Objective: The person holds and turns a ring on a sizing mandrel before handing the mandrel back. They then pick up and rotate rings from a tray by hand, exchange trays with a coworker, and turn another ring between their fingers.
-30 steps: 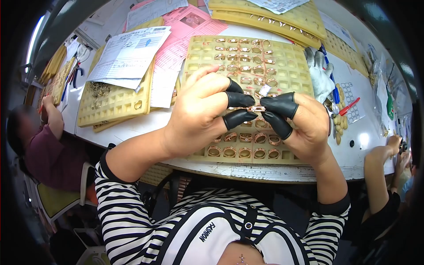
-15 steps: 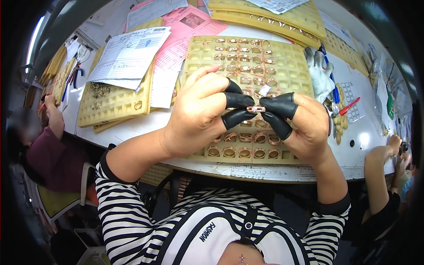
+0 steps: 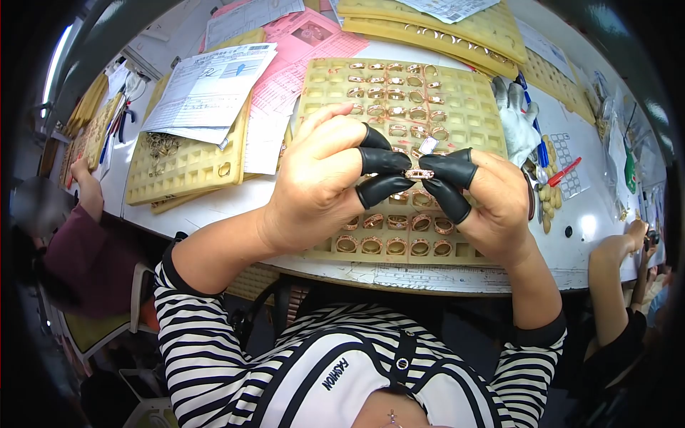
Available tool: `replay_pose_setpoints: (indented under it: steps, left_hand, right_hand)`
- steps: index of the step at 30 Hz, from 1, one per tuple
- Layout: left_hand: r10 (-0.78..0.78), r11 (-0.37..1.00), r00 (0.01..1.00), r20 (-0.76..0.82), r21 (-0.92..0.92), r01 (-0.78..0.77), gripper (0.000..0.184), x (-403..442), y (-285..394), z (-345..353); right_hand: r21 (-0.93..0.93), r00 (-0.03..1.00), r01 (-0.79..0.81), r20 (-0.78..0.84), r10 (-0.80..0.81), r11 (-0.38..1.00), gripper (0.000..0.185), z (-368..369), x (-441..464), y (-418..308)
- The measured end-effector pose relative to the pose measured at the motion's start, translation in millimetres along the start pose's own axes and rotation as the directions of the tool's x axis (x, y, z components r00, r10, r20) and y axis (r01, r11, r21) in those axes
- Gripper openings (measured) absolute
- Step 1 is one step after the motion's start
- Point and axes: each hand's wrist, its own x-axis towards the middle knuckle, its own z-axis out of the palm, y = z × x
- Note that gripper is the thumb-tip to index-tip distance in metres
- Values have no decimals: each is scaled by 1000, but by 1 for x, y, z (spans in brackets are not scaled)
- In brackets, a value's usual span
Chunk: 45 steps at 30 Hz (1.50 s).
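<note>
Between the covered fingertips of both hands is a rose-gold ring (image 3: pixel 419 174) with stones in its band. My left hand (image 3: pixel 325 167) pinches it from the left, with black finger cots on the thumb and two fingers. From the right, my right hand (image 3: pixel 485 196) grips it between thumb and forefinger, both in black cots. Beneath the hands lies a yellow slotted tray (image 3: pixel 471 107) holding rows of similar rings (image 3: pixel 396 246). A small white tag (image 3: pixel 428 145) shows just above the held ring. The hands hide the tray's middle rows.
Paper forms (image 3: pixel 207 89) lie on stacked yellow trays (image 3: pixel 171 178) to the left. More trays (image 3: pixel 435 43) are stacked behind. A grey-white glove (image 3: pixel 517 121) and a red pen (image 3: pixel 565 172) rest at right. Co-workers' arms (image 3: pixel 89 192) show at both sides.
The ring has shifted slightly right and up and has turned a little, its band showing at a different angle. Both hands keep their pinch and have barely moved.
</note>
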Motion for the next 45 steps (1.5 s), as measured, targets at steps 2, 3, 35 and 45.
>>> replay_pose_setpoints:
  steps: [2, 3, 35, 45]
  left_hand:
    - [-4, 1000, 999, 45, -15, 4, 29, -2, -1, -3]
    - [-4, 1000, 999, 44, -14, 4, 29, -2, -1, -2]
    - [-11, 1000, 1000, -2, 8, 11, 21, 0, 0, 2]
    - [-1, 1000, 1000, -17, -3, 1, 23, 0, 0, 1]
  right_hand:
    - [-4, 1000, 5, 5, -5, 1000, 19, 0, 0, 0]
    - [0, 1000, -2, 12, 2, 1000, 19, 0, 0, 1]
    - [41, 1000, 22, -16, -22, 999, 22, 0, -1, 2]
    - [26, 1000, -12, 10, 12, 1000, 19, -1, 1, -1]
